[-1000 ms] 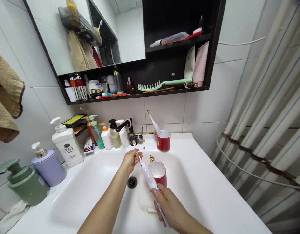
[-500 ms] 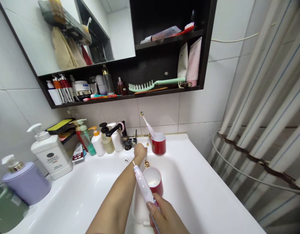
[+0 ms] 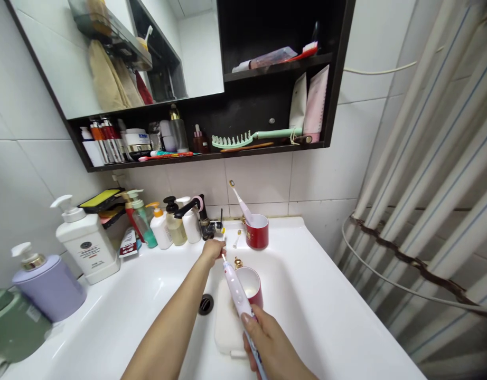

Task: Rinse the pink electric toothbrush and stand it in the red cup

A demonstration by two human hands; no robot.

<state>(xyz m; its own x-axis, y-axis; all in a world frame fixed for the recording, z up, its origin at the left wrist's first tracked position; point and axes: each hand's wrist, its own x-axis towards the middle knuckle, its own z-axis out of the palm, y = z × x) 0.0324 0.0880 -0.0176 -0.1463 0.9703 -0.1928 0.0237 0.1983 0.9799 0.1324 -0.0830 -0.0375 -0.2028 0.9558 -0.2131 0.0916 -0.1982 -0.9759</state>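
Note:
My right hand point(image 3: 267, 338) is wrapped round a pale pink electric toothbrush handle point(image 3: 237, 290), whose bare metal shaft points up and away. My left hand point(image 3: 214, 250) is closed just beyond that shaft, pinching a small white toothbrush head point(image 3: 223, 231) with yellowish bristles, mostly hidden by the fingers. On the sink ledge to its right lies another toothbrush head point(image 3: 237, 239). A red cup point(image 3: 258, 232) stands on the ledge with a second electric toothbrush point(image 3: 243, 207) leaning in it. Below, in the basin, a red cup with a white inside point(image 3: 256, 289) stands partly behind the handle.
A white lidded case point(image 3: 227, 335) lies in the basin point(image 3: 148, 316) beside the drain point(image 3: 206, 304). The black faucet point(image 3: 204, 219) and several pump bottles point(image 3: 85, 245) line the back and left. A dark shelf cabinet point(image 3: 263, 105) hangs above; white pipes point(image 3: 425, 184) run at right.
My left hand has drawn back left from the ledge with a toothbrush head. The right hand's handle has shifted slightly, its shaft now close to the left fingers. The view has moved a little.

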